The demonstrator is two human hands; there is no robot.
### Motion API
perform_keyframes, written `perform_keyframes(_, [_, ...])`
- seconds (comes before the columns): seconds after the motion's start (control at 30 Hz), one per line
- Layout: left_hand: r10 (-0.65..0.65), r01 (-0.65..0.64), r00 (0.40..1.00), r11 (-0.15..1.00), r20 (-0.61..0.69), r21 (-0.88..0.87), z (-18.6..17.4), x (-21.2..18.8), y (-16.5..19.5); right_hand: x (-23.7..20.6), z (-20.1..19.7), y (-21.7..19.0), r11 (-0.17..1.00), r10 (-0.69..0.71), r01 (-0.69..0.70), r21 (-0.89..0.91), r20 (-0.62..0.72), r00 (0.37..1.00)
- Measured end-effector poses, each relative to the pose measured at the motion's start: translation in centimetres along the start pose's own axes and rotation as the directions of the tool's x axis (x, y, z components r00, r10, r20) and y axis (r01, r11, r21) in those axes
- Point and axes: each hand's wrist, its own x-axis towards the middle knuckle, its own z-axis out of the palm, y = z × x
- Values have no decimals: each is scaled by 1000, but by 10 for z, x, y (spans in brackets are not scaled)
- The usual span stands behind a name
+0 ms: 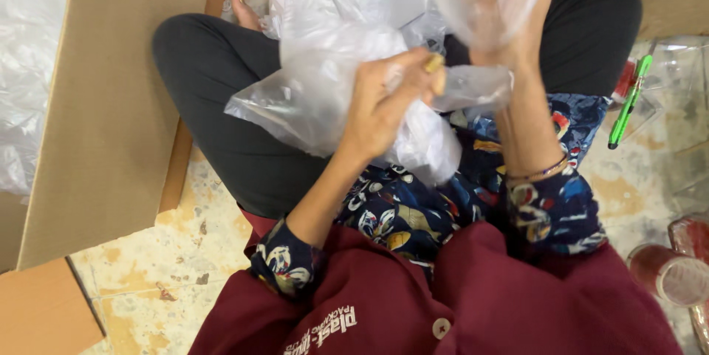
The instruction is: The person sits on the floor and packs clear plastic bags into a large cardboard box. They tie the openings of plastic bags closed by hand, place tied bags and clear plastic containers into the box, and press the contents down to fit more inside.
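Seated cross-legged on the floor [148,281], both hands closed on clear plastic bags [332,45]: left hand [384,104] gripping low, right hand [509,8] inside higher film, spreading it.

Crumpled clear plastic bag [347,52], bunched above the lap, gripped on both sides

Head camera, steep downward, close over lap.

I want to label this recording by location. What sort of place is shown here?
Probably a small packing workplace, with work done sitting on the floor. The left hand and right hand handle clear plastic bags; flat cardboard lies on the worn tiled floor, and a green pen is nearby.
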Motion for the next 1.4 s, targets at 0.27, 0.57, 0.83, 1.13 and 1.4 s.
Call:
perform_keyframes(0.27, [6, 39, 977, 977, -213, 208, -12, -14, -7, -72, 57, -100, 911, 140, -111, -398, 42, 989])
perform_keyframes(0.57, [93, -82, 995, 958, -26, 273, -9, -13, 10, -85, 71, -140, 449, 96, 319, -834, 400, 911])
perform_keyframes(0.83, [218, -175, 971, 928, -99, 330, -28, -25, 31, -109, 34, -113, 805, 172, -143, -575, -4, 985])
perform_keyframes(1.13, [-40, 20, 997, 962, 68, 271, -28, -43, 40, -121, 33, -103, 872, 311, -316, -374, -75, 948])
perform_keyframes(1.4, [-30, 0, 996, 936, 79, 353, -10, -37, 29, -125, 37, -101, 907, 315, -291, -304, 30, 949])
